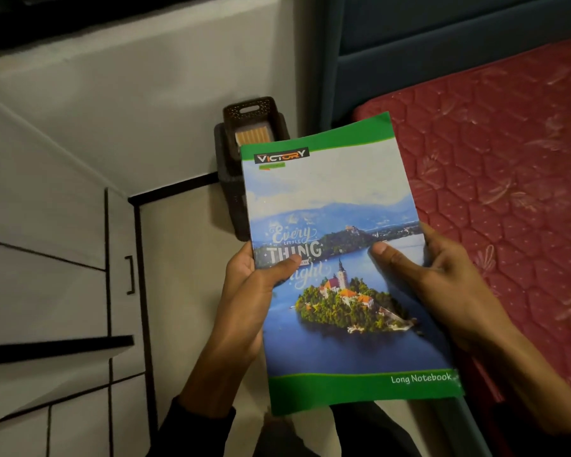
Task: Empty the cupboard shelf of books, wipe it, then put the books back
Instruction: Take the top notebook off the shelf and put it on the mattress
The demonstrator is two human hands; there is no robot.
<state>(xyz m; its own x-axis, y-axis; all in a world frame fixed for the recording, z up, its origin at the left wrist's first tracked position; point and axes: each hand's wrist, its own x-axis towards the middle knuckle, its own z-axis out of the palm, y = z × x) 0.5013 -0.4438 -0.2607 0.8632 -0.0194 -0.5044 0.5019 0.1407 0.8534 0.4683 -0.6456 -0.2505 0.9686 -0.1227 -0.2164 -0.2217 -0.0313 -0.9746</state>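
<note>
I hold a long notebook (343, 341) with green bands and a lake-island picture on its cover, upright in front of me. My left hand (248, 291) grips its left edge, thumb lying across the cover. My right hand (442, 282) grips the right edge, thumb on the cover and fingers behind. More pages or books may lie beneath the cover; I cannot tell. The white cupboard (47, 291) with black trim stands to the left; its shelf is not visible.
A bed with a red quilted mattress (508, 159) and a blue headboard (442, 44) fills the right side. A dark woven basket (244, 127) stands on the floor between wall and bed. A cupboard door with a black handle (130, 274) is at left.
</note>
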